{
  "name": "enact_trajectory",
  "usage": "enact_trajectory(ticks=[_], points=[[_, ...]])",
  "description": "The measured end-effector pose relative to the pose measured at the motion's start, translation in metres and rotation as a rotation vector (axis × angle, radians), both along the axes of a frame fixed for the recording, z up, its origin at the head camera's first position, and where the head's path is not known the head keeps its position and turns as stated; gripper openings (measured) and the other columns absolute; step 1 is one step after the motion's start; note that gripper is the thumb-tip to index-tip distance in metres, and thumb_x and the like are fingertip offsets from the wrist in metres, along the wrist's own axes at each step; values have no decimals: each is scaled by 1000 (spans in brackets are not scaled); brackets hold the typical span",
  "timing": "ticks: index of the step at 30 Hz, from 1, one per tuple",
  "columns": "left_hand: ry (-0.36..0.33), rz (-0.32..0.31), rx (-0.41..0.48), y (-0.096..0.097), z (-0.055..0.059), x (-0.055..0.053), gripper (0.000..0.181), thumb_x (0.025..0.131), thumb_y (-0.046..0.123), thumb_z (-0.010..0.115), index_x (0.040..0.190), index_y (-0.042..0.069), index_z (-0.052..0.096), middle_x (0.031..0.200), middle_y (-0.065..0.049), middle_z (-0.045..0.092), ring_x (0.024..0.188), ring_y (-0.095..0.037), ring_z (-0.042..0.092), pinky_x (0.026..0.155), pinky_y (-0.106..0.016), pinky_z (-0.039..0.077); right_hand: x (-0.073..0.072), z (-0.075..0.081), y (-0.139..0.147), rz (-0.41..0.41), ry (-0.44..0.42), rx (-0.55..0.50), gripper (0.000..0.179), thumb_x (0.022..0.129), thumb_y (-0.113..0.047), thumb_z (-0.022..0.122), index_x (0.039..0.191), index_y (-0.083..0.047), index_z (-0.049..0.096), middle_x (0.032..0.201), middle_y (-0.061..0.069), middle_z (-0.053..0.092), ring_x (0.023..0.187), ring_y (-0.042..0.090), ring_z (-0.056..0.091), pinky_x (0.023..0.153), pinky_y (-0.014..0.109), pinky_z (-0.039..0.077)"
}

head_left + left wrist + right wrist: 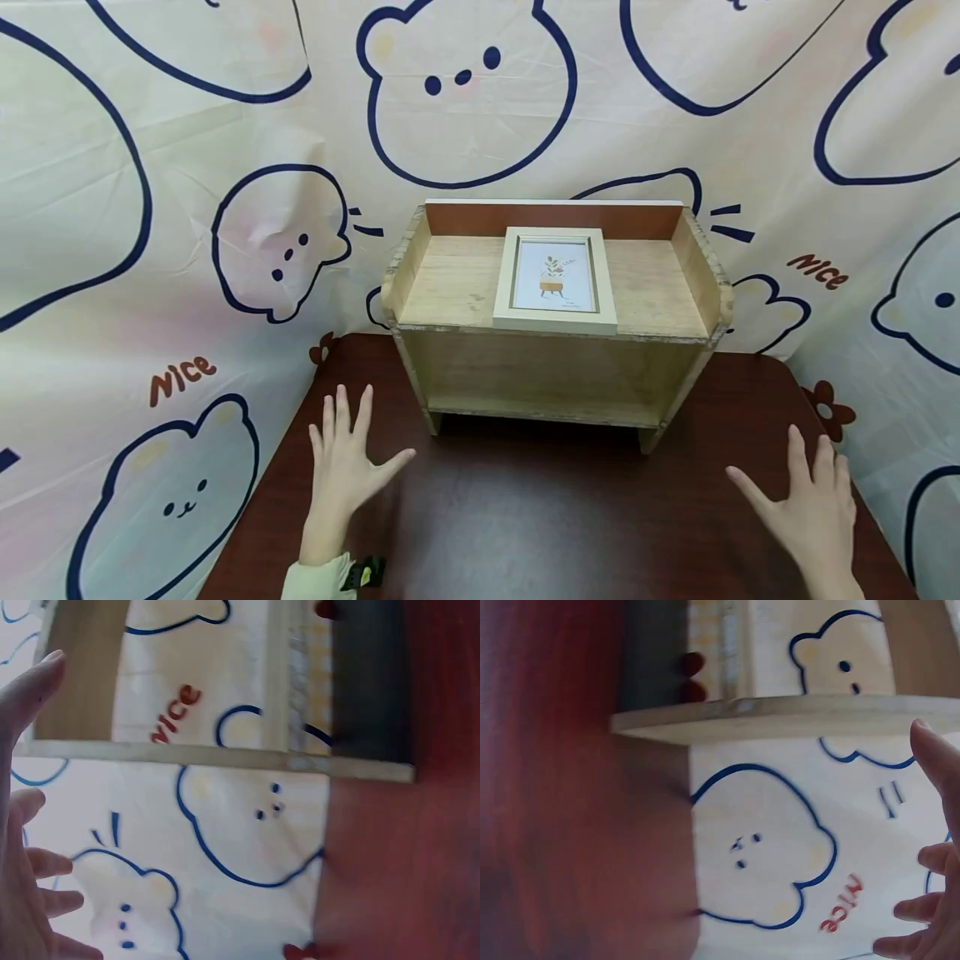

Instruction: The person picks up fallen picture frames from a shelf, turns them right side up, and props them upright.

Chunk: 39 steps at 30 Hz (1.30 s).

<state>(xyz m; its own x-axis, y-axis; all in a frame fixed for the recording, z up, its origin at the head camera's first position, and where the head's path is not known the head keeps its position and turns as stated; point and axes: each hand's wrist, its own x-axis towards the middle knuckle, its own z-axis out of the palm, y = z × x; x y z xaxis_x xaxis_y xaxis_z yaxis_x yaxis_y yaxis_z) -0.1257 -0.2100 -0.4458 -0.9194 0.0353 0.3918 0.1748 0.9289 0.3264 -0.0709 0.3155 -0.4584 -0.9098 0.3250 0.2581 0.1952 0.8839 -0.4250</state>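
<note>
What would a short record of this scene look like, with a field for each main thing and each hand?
surface: dark brown table
furniture: small wooden shelf, upright on the table
on its upper board: pale picture frame showing a potted plant; flat or leaning, hard to tell
left hand: fingers spread, left of the shelf, holding nothing
right hand: fingers spread, right of the shelf, holding nothing
left wrist: black band
backdrop: pale, with blue bear outlines

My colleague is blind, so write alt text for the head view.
Empty left hand and right hand spread over a dark table before a wooden shelf; a framed plant picture rests on its upper level, cartoon-printed fabric behind.
</note>
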Motion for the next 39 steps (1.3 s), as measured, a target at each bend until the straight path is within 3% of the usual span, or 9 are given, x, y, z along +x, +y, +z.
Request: enact_trajectory(ticks=[7,10,12,16,18,20,26,33,39], points=[[293,-139,79,9,23,-11,89,76,71,46,139,9,36,142,-21,30,128,-40,28,94,-63,25,-10,28,-12,63,110,-110,84,80,-41,65,142,0,25,137,33,28,121,52,28,91,66,22],[421,-210,120,12,34,-19,79,82,64,45,134,4,44,135,-20,42,120,-39,40,91,-58,34,-15,40,-19,49,258,-131,68,81,-32,66,134,3,41,124,31,47,109,46,45,86,58,33],[468,-251,159,14,42,-23,74,84,59,48,132,3,47,130,-19,48,115,-37,45,87,-54,38,-19,48,-23,38,371,-147,56,80,-25,68,125,3,51,111,26,57,97,28,56,82,41,42],[468,-320,243,21,57,-32,61,85,43,58,127,-1,51,120,-17,57,107,-33,52,84,-50,42,-28,65,-31,69,524,-192,38,78,-16,69,112,2,62,88,-11,63,74,-12,49,64,5,34],[449,-344,283,25,64,-36,52,83,29,65,123,-2,54,112,-18,60,101,-32,55,82,-47,44,-33,72,-35,99,563,-224,34,78,-13,68,109,1,64,84,-28,54,69,-22,43,63,0,32],[431,-368,320,29,69,-40,46,79,15,68,120,-3,56,106,-18,62,95,-30,58,79,-45,46,-37,79,-39,126,585,-242,31,78,-12,68,107,0,66,83,-38,48,66,-21,43,60,0,32],[413,-439,448,43,87,-53,38,75,-4,66,113,-9,58,90,-18,64,77,-28,62,64,-39,50,-50,98,-52,216,613,-298,26,78,-9,67,104,-2,68,81,-36,51,61,-16,46,56,4,34],[403,-496,511,64,123,-47,33,76,-11,62,108,-16,57,79,-22,62,60,-28,57,50,-34,46,-67,117,-66,303,573,-355,27,81,-8,66,106,1,66,78,-32,53,61,-13,51,56,5,38],[340,-506,553,66,116,-75,32,80,-5,63,111,-13,58,79,-17,64,60,-23,58,51,-29,47,-82,129,-78,353,505,-356,29,83,-14,65,107,1,65,76,-28,52,63,-11,51,58,5,39]])
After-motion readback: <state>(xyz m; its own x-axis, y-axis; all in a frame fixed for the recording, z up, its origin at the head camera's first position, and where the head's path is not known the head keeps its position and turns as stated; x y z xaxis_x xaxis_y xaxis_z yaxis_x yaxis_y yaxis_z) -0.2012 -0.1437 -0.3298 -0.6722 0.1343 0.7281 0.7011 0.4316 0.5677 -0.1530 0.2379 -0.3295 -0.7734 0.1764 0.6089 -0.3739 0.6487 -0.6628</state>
